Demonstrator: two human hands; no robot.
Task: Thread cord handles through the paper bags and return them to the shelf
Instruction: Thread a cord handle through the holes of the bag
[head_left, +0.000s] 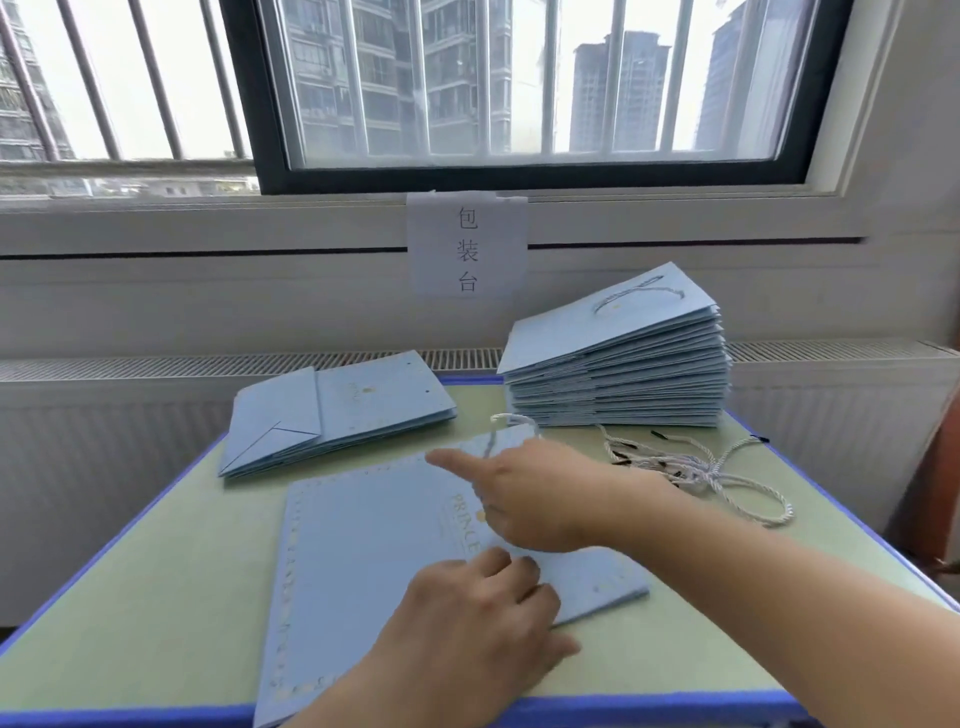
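Observation:
A flat light-blue paper bag (374, 530) lies in the middle of the green table (156, 571). My left hand (467, 618) rests on the bag's near right part, fingers bent down onto the paper. My right hand (535, 493) hovers over the bag's far edge with the index finger stretched to the left and the other fingers curled. A white cord handle (511, 420) loops up from under that hand, and its strand runs down into the curled fingers. Where the cord meets the bag is hidden by the hand.
A low pile of bags without handles (337, 410) lies at the far left. A taller stack with cord handles (618, 364) stands at the far right. Loose cords (696, 470) are bunched right of my right hand. A paper sign (467, 244) hangs below the window.

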